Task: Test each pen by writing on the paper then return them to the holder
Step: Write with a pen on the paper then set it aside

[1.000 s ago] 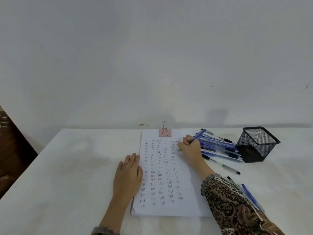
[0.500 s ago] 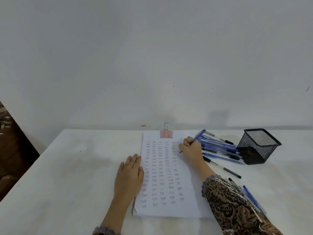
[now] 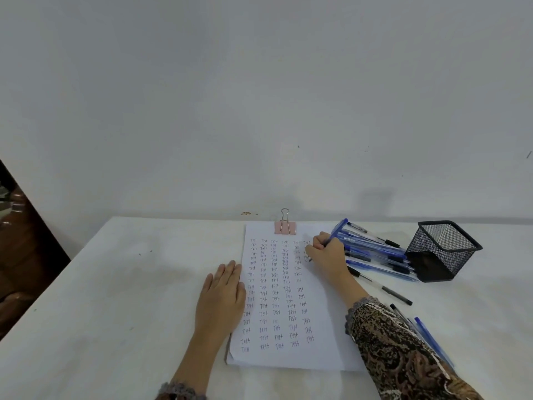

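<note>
Writing at the upper right of the paper: pen, blue, slim, pinched low on the barrel by right hand. Likely light, stiff, smooth; best taken near the tip. Left hand flat, fingers straight, pressing the sheet's left edge. Holder to the right.

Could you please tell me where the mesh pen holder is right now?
In the head view, the black mesh holder sits on the table's right side, just beyond the pile of pens.
</note>
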{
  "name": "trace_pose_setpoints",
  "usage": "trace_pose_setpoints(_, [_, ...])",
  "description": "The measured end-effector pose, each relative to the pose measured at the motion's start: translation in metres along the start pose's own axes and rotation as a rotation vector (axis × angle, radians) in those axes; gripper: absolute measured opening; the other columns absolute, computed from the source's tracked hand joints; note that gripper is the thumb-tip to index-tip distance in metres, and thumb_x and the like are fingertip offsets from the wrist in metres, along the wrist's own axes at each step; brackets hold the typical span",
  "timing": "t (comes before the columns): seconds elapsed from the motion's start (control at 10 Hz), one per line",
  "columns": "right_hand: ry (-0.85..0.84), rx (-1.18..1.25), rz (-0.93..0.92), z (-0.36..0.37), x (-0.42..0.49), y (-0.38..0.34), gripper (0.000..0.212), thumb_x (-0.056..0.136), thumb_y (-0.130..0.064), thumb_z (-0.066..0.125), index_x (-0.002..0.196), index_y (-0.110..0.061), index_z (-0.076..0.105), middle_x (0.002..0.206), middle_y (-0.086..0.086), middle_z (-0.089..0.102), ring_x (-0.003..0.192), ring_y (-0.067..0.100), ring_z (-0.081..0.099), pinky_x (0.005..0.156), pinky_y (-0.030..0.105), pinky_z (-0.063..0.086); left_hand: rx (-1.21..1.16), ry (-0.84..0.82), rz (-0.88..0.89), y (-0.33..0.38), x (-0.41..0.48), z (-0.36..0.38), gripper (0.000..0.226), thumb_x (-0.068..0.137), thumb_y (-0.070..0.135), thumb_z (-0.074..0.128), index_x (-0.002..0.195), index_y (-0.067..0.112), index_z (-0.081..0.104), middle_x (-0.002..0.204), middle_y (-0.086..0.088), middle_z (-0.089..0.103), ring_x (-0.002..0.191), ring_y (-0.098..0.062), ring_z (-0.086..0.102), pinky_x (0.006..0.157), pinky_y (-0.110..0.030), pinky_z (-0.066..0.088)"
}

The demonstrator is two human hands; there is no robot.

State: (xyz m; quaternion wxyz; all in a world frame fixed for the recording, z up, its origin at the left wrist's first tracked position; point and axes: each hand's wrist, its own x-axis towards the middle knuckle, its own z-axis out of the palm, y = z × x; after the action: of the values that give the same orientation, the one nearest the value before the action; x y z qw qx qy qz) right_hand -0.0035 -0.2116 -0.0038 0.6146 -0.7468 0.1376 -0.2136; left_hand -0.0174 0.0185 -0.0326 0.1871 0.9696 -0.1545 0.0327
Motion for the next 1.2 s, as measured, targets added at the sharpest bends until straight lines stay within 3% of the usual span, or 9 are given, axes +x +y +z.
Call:
trace_pose_setpoints(0.2, [0.041, 0.017, 0.000, 0.000, 0.001, 0.001, 0.049, 0.072, 0.023, 0.045, 0.059, -0.019, 0.024, 0.061, -0.001, 0.025, 0.051, 0.006, 0.023, 0.050, 0.011, 0.024, -0.004, 0.007, 0.001, 0.000, 0.000, 0.000, 0.096, 0.062, 0.051, -0.019, 0.148, 0.021, 0.014, 0.156, 0.008, 0.009, 0.144, -0.007, 0.003, 0.112, -0.023, -0.006])
trace_pose_setpoints(0.5, [0.043, 0.012, -0.033, 0.002, -0.002, 0.001, 0.048, 0.072, 0.023, 0.044, 0.057, -0.018, 0.026, 0.061, 0.000, 0.024, 0.052, 0.006, 0.022, 0.053, 0.008, 0.029, -0.006, 0.013, 0.004, -0.001, 0.000, 0.002, 0.095, 0.063, 0.051, -0.018, 0.148, 0.021, 0.014, 0.156, 0.008, 0.010, 0.144, -0.008, 0.003, 0.111, -0.023, -0.006])
trace_pose_setpoints(0.6, [0.085, 0.265, 0.071, -0.006, -0.002, 0.001, 0.052, 0.080, 0.016, 0.049, 0.049, -0.020, 0.030, 0.051, 0.000, 0.028, 0.040, 0.007, 0.024, 0.040, 0.013, 0.027, -0.014, 0.027, 0.000, -0.001, 0.001, 0.002, 0.095, 0.064, 0.051, -0.017, 0.147, 0.021, 0.018, 0.155, 0.008, 0.013, 0.144, -0.008, 0.006, 0.114, -0.025, -0.003])
trace_pose_setpoints(0.7, [0.106, 0.380, 0.132, -0.012, -0.001, -0.008, 0.046, 0.099, -0.028, 0.041, 0.055, -0.016, 0.036, 0.041, -0.004, 0.040, 0.029, 0.007, 0.029, 0.033, 0.012, 0.020, -0.019, 0.034, -0.002, 0.000, 0.001, 0.002, 0.095, 0.064, 0.050, -0.017, 0.147, 0.021, 0.019, 0.155, 0.008, 0.014, 0.143, -0.008, 0.007, 0.114, -0.025, -0.002])
trace_pose_setpoints(0.8, [0.087, 0.404, 0.141, -0.004, -0.008, -0.018, 0.043, 0.100, -0.046, 0.022, 0.072, -0.017, 0.037, 0.038, -0.005, 0.036, 0.028, 0.007, 0.025, 0.034, 0.011, 0.019, -0.032, 0.036, 0.000, 0.000, 0.001, 0.001, 0.095, 0.064, 0.051, -0.016, 0.146, 0.021, 0.021, 0.155, 0.007, 0.016, 0.143, -0.008, 0.008, 0.113, -0.024, -0.002])
trace_pose_setpoints(1.0, [0.144, 0.625, 0.104, 0.002, -0.033, -0.020, 0.029, 0.103, -0.024, 0.026, 0.086, -0.014, 0.046, 0.046, -0.004, 0.048, 0.043, 0.013, 0.039, 0.044, 0.022, 0.034, -0.012, 0.027, 0.001, 0.000, 0.001, -0.001, 0.096, 0.063, 0.050, -0.017, 0.147, 0.021, 0.020, 0.155, 0.008, 0.015, 0.143, -0.008, 0.008, 0.115, -0.025, 0.000])
trace_pose_setpoints(1.2, [0.332, 0.665, 0.145, -0.009, -0.056, -0.025, 0.032, 0.103, -0.026, 0.027, 0.084, -0.018, 0.051, 0.047, -0.007, 0.031, 0.033, 0.003, 0.018, 0.036, 0.011, 0.016, -0.013, 0.020, 0.011, 0.000, 0.001, 0.000, 0.097, 0.063, 0.051, -0.016, 0.146, 0.019, 0.021, 0.155, 0.006, 0.017, 0.143, -0.010, 0.010, 0.116, -0.028, 0.003])
